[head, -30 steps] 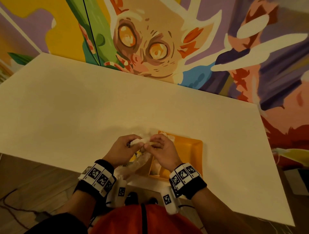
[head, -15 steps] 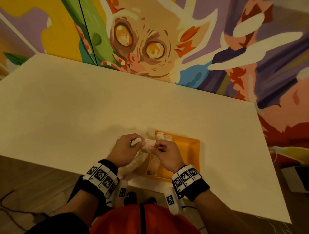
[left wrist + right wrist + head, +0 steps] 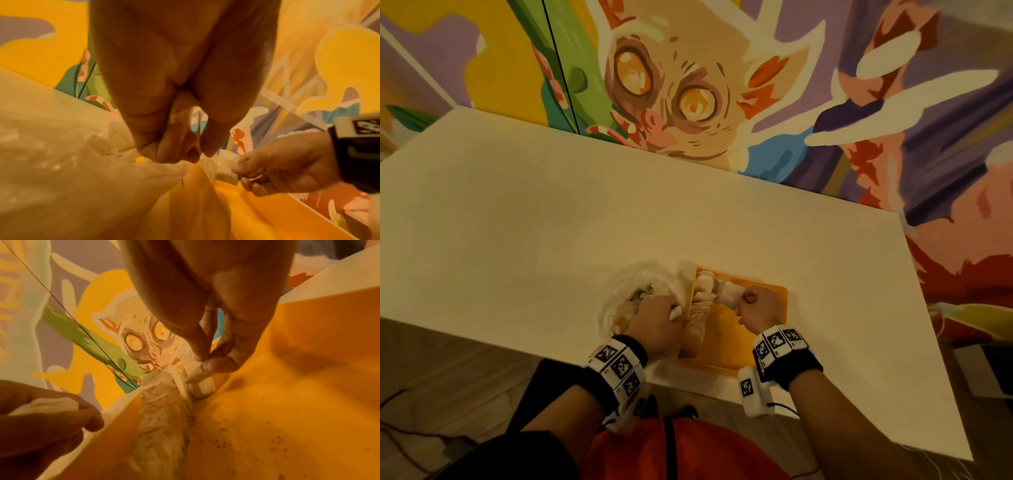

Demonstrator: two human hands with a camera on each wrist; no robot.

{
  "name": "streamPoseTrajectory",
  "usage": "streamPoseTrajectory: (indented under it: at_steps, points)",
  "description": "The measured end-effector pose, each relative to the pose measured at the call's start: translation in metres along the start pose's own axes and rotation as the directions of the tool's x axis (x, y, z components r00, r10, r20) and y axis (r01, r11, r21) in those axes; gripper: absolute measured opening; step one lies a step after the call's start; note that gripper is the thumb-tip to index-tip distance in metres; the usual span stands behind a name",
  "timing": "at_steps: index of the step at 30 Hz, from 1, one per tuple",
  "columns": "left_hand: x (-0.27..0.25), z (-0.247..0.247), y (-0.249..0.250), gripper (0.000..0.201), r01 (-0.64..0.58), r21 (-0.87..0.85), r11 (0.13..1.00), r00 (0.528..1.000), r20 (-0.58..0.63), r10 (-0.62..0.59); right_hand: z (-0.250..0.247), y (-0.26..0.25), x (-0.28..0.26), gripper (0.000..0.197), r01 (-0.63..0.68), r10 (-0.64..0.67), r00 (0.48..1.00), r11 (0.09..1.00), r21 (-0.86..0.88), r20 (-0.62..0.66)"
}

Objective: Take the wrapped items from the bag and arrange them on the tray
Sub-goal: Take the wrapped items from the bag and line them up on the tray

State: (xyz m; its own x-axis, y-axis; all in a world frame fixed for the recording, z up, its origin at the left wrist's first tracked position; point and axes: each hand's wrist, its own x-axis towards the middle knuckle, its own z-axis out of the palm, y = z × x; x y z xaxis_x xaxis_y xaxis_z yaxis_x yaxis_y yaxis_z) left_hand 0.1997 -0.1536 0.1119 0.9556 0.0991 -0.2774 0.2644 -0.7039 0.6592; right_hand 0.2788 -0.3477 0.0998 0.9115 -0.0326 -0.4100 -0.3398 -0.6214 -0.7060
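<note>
A clear plastic bag (image 3: 625,296) lies on the table just left of the orange tray (image 3: 774,294). My left hand (image 3: 671,317) sits over the bag's right edge and pinches a small white wrapped item (image 3: 675,312), also seen in the right wrist view (image 3: 47,404). My right hand (image 3: 742,302) is over the tray and pinches another wrapped item (image 3: 729,297) by its end (image 3: 196,374). Several wrapped items (image 3: 705,282) lie in the tray's far left corner. A long wrapped item (image 3: 164,415) lies along the tray's left wall.
The white table (image 3: 551,212) stretches away to the left and the back. A painted mural wall (image 3: 688,85) stands behind it. The tray sits close to the table's near edge (image 3: 705,387). Dark crumbs dot the tray floor (image 3: 277,443).
The hands were together on one white bundle over the tray's left edge. Now they are apart: the right hand has moved right over the tray, and the left hand has stayed by the bag.
</note>
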Motion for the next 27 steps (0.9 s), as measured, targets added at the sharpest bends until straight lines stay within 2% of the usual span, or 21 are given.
streamPoseTrajectory:
  at_steps: [3,6,11,15,20,22,25,27]
  points:
    - [0.003,0.009,-0.002,0.015,0.041,0.003,0.999,0.999,0.03,-0.041,0.006,0.009,0.018,0.008,-0.067,0.069,0.997,0.992,-0.108,0.02]
    - [0.006,0.014,-0.004,0.018,0.022,0.033,0.999,0.998,0.053,-0.024,0.014,0.013,0.034,0.008,-0.108,0.117,0.992,0.982,-0.157,0.054]
    - [0.008,0.015,-0.003,0.027,0.022,0.058,0.998,0.997,0.07,-0.026,0.015,-0.009,0.033,0.013,-0.133,0.165,0.983,0.945,-0.297,0.084]
    - [0.008,0.013,-0.001,0.039,0.017,0.073,0.997,0.997,0.079,-0.023,0.018,-0.014,0.041,0.017,-0.161,0.215,0.966,0.936,-0.314,0.143]
    - [0.009,0.012,-0.001,0.04,0.024,0.069,0.997,0.995,0.095,-0.031,0.024,-0.009,0.045,0.008,-0.192,0.221,0.969,0.956,-0.22,0.115]
    - [0.008,0.011,0.001,0.043,0.018,0.062,0.998,0.996,0.088,-0.024,0.027,-0.006,0.045,0.021,-0.2,0.212,0.974,0.969,-0.147,0.073]
    - [0.008,0.009,0.004,0.043,0.007,0.057,0.998,0.997,0.082,-0.011,0.029,-0.004,0.044,0.018,-0.239,0.24,0.97,0.971,-0.009,0.042]
    - [0.007,0.009,0.005,0.041,0.009,0.057,0.998,0.995,0.094,-0.014,0.031,-0.001,0.048,0.025,-0.274,0.271,0.961,0.958,0.085,0.048]
